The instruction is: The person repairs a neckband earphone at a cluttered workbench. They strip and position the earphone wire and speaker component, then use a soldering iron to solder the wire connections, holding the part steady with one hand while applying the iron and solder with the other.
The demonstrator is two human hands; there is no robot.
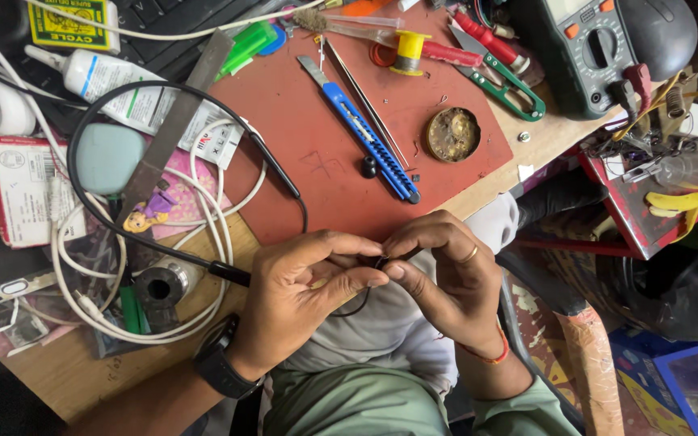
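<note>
Both hands meet just off the near edge of the tabletop (82,367), above the person's lap; the left hand (304,295) and the right hand (446,274) pinch a small black part (381,262) between thumb and fingertips, fingers clenched on it; a thin black cable (135,238) runs from the left hand in a wide loop across the clutter. On the red mat (300,161) beyond lie a blue utility knife (361,129), a small black earbud tip (369,167) just beside it, and a round tin of flux (452,134); a white cable (203,226) coils at the left, and a green multimeter (583,52) stands at the far right.
</note>
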